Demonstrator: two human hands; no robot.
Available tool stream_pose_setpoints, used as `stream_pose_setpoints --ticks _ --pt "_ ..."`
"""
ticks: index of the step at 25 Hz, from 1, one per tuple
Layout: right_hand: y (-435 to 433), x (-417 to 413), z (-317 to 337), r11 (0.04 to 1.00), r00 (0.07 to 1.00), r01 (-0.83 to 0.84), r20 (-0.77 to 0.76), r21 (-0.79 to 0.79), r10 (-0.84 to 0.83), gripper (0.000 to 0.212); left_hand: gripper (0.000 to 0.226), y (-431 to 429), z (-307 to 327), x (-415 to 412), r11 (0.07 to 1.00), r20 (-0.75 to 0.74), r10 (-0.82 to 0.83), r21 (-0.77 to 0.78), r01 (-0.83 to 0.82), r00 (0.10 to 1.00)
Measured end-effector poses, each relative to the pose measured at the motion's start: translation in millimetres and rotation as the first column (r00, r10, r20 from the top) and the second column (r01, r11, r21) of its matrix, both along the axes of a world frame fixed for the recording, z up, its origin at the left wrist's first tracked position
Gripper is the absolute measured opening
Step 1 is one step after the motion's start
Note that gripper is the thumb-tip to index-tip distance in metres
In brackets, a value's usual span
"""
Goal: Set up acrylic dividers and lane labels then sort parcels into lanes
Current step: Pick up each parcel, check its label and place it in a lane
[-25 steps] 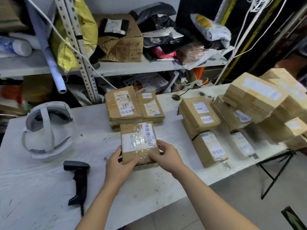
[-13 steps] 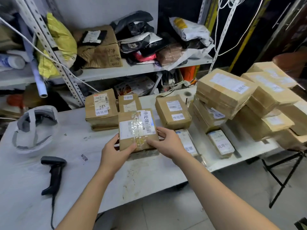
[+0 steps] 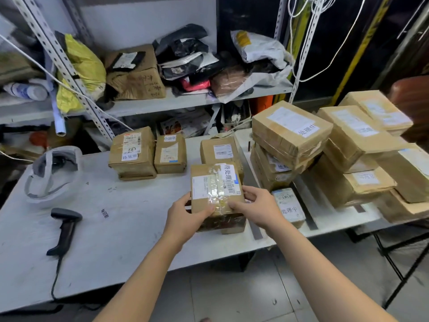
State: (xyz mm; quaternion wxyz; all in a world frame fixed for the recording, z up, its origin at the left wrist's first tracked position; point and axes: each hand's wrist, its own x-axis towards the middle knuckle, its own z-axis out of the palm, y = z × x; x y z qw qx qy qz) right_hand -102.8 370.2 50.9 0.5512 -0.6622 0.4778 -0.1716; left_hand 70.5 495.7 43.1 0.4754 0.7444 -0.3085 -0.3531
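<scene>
- One scuffed white table point(image 3: 130, 219), flat and matte; slotted metal shelf point(image 3: 162, 105) behind the table holds crumpled bags.
- Left hand point(image 3: 185, 217) and right hand point(image 3: 257, 209) grasp a glossy-taped cardboard parcel point(image 3: 216, 187) near the table's front edge.

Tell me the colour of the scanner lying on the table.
Black. The scanner shows clearly in the head view, the only one.

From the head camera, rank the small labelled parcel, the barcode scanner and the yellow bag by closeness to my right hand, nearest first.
1. small labelled parcel, on the table just right of the right hand, which holds the taped parcel.
2. barcode scanner, far left on the table.
3. yellow bag, up on the back-left shelf.
</scene>
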Motion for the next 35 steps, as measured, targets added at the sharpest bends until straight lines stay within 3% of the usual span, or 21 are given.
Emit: stream_pose_setpoints --ticks 6,14,19,26,31,35 --pt "-7.8 -27.8 -20.9 0.997 0.993 0.077 -0.086 0.007 -0.076 0.052 0.053 -18.3 -35.2 -25.5 0.998 -0.063 -0.062 -0.023 0.061 0.996" --pt "-10.5 -36.2 -38.6 0.995 0.989 0.096 -0.109 -0.012 -0.097 0.065 0.059 -27.1 -57.5 -41.2 0.998 0.052 -0.056 0.017 0.055 0.997" --pt "-24.5 -37.7 -36.6 0.998 0.996 0.061 -0.070 0.004 -0.061 0.059 0.058 -33.4 -58.0 -41.1 0.998 0.135 -0.031 0.060 0.023 0.990" --pt "-36.5 -43.8 -39.7 0.999 0.995 0.040 -0.094 -0.012 -0.041 0.075 0.076 -33.2 -51.2 -47.5 0.987 0.221 -0.014 0.161 -0.023 0.975" --pt "-44.3 -38.3 -24.8 0.981 0.988 -0.043 -0.155 -0.191 0.013 0.066 0.083 -35.3 -36.6 -42.4 0.966 0.331 -0.023 0.252 -0.064 0.943" --pt "-48.2 -24.9 -10.9 0.913 0.972 -0.160 -0.219 -0.376 0.080 0.058 0.085 -35.2 -18.3 -36.3 0.938 0.470 -0.109 0.342 -0.066 0.876"
